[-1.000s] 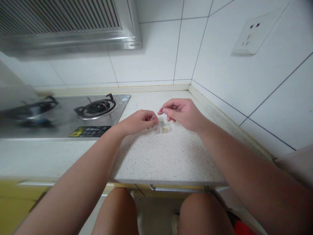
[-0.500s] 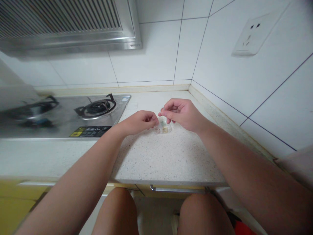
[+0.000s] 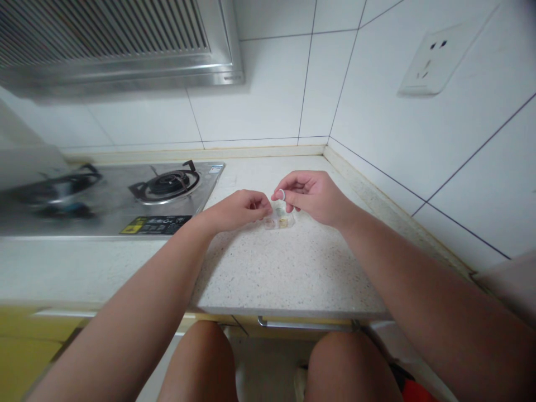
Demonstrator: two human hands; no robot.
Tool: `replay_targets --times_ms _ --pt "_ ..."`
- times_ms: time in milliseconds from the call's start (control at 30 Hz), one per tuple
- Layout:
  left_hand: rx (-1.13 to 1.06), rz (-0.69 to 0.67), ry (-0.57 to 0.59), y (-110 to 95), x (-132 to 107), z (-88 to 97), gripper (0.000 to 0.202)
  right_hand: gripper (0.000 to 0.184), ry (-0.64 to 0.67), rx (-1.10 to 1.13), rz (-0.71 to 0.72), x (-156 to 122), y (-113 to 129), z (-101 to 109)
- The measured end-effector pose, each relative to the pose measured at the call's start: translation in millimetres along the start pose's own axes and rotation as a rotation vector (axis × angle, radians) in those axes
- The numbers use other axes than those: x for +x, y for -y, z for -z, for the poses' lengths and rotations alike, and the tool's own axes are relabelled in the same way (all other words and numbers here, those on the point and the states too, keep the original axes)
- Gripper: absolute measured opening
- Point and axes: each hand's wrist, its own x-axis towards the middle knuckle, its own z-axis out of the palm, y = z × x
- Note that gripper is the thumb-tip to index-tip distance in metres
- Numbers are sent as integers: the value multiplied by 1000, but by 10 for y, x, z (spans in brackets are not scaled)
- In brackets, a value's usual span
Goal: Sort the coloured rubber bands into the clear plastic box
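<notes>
A small clear plastic box (image 3: 272, 224) with compartments lies on the speckled countertop between my hands. Small items, one of them yellowish, show inside it. At its left edge is my left hand (image 3: 247, 207), with the fingers curled and the fingertips against the box. Just above the box's right side, my right hand (image 3: 312, 194) pinches a small white ring (image 3: 282, 195) between thumb and index finger. Part of the box is hidden behind the fingers.
A gas stove (image 3: 104, 206) with black burner supports is set into the counter (image 3: 268, 268) on the left. Above it hangs a metal range hood (image 3: 146, 72). Tiled walls enclose the back and right, with a socket (image 3: 435, 58). A drawer handle (image 3: 305, 324) sits below the counter edge.
The white ring has turned in my right fingers and shows more of its curve, and that hand has dipped slightly. My left hand and the box have hardly moved.
</notes>
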Motion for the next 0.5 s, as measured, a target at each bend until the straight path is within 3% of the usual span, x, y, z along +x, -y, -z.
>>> replay_targets --times_ms 500 --pt "21 4 12 0 -7 0 25 13 11 -36 23 -3 65 -17"
